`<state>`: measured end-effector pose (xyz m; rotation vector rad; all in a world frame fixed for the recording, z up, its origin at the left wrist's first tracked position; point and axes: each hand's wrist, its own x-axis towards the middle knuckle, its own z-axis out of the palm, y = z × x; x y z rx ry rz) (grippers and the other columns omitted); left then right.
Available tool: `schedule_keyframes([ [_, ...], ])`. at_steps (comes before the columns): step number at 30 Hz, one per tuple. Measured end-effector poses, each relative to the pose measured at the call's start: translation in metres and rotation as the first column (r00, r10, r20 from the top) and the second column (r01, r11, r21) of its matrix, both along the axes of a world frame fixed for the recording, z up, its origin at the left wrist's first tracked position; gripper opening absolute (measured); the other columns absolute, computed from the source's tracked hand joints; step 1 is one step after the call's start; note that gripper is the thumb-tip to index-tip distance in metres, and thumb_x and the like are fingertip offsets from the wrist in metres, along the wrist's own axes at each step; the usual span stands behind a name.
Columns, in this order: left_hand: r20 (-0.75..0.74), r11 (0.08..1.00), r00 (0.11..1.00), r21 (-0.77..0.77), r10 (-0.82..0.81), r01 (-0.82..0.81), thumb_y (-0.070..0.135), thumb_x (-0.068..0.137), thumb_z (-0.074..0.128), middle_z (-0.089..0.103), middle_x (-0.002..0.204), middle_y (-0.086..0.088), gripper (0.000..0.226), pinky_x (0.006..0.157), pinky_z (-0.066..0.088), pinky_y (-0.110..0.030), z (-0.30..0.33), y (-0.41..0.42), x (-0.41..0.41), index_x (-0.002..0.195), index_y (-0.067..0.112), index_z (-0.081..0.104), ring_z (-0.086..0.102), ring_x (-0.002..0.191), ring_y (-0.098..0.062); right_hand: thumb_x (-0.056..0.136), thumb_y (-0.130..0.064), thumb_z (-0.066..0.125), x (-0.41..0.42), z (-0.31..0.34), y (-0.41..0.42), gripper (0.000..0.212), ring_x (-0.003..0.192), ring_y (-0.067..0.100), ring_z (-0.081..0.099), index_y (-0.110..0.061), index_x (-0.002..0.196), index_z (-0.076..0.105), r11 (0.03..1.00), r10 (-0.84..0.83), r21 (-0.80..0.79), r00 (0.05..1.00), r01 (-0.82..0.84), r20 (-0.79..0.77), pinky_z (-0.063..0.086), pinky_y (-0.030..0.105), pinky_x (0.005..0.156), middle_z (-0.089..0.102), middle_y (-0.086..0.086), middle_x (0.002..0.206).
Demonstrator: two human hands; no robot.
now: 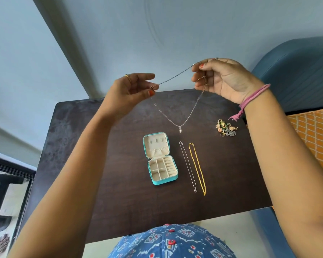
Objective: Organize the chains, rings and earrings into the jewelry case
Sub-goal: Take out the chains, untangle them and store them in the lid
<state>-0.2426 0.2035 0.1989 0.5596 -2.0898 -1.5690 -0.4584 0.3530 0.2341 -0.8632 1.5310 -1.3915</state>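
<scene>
right, both hands are up in the upper middle of the frame: the left hand (pixel 132 86) pinches one end of a thin silver chain with a small pendant (pixel 186 116), and the right hand (pixel 220 77) pinches it further along, so the pendant hangs just above the dark wooden table (pixel 82 146). the open turquoise jewelry case with cream compartments (pixel 161 159) sits centre frame. i'd say lower it slowly, gathering the slack so it doesn't tangle. just right of the case lie a thin silver necklace (pixel 187 166) and a yellow gold chain (pixel 198 168), so come in from above. the heap of rings and earrings (pixel 226 128) waits at right, near the table's edge.
</scene>
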Motion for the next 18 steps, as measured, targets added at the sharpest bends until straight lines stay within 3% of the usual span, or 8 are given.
schedule_keyframes([
  [4, -0.033, 0.992, 0.998, -0.117, 0.044, -0.048, 0.002, 0.086, 0.068, 0.071, 0.103, 0.001, 0.037, 0.09, 0.052, -0.024, 0.017, 0.003, -0.005, 0.121, 0.009, 0.06, 0.069, 0.094, -0.009, 0.094, -0.008, 0.046, 0.0, -0.014, 0.003, 0.023, 0.071, 0.012, 0.064, -0.015, 0.089, 0.067, 0.997, -0.015, 0.069, 0.999, 0.018, -0.044, 0.048, 0.032, 0.089, 0.07, -0.001, 0.075],
  [8, -0.089, 0.975, 0.995, -0.21, 0.048, -0.066, 0.01, 0.085, 0.069, 0.072, 0.1, 0.005, 0.031, 0.092, 0.053, -0.027, 0.042, 0.008, -0.012, 0.115, 0.014, 0.063, 0.069, 0.095, -0.01, 0.092, -0.009, 0.051, 0.005, -0.029, -0.001, 0.02, 0.077, 0.011, 0.065, -0.022, 0.088, 0.067, 0.979, 0.045, 0.203, 0.985, -0.01, -0.165, 0.038, 0.038, 0.103, 0.071, -0.004, 0.079],
  [12, -0.078, 0.957, 0.997, -0.287, 0.014, -0.036, 0.013, 0.085, 0.067, 0.073, 0.099, 0.007, 0.027, 0.092, 0.053, -0.029, 0.061, 0.011, -0.018, 0.112, 0.015, 0.065, 0.07, 0.096, -0.011, 0.094, -0.01, 0.05, 0.019, -0.032, -0.005, 0.02, 0.089, 0.01, 0.065, -0.017, 0.105, 0.065, 0.947, 0.187, 0.306, 0.936, -0.092, -0.298, 0.043, 0.019, 0.083, 0.072, 0.003, 0.099],
  [14, -0.054, 0.93, 0.998, -0.365, 0.013, -0.032, 0.014, 0.087, 0.066, 0.072, 0.098, 0.01, 0.026, 0.087, 0.052, -0.019, 0.067, 0.012, -0.021, 0.113, 0.015, 0.066, 0.069, 0.093, -0.005, 0.093, -0.013, 0.053, 0.026, -0.026, -0.01, 0.021, 0.093, 0.009, 0.064, -0.018, 0.11, 0.063, 0.964, 0.172, 0.249, 0.929, -0.091, -0.328, 0.046, 0.02, 0.085, 0.071, 0.004, 0.105],
  [16, -0.029, 0.9, 1.0, -0.434, 0.013, -0.024, 0.015, 0.087, 0.066, 0.071, 0.097, 0.014, 0.025, 0.083, 0.047, -0.011, 0.07, 0.013, -0.022, 0.113, 0.016, 0.067, 0.067, 0.089, 0.002, 0.091, -0.017, 0.056, 0.032, -0.013, -0.015, 0.019, 0.099, 0.009, 0.064, -0.023, 0.108, 0.061, 0.995, 0.093, 0.058, 0.954, -0.08, -0.284, 0.044, 0.03, 0.094, 0.07, -0.002, 0.102],
  [18, -0.007, 0.879, 1.0, -0.477, 0.002, -0.005, 0.015, 0.087, 0.066, 0.071, 0.097, 0.012, 0.025, 0.085, 0.048, -0.012, 0.071, 0.015, -0.023, 0.112, 0.016, 0.067, 0.067, 0.087, 0.005, 0.091, -0.012, 0.055, 0.036, 0.004, -0.017, 0.022, 0.103, 0.011, 0.063, -0.024, 0.108, 0.061, 0.986, 0.053, -0.147, 0.983, -0.08, -0.177, 0.043, 0.033, 0.098, 0.069, -0.008, 0.099],
])
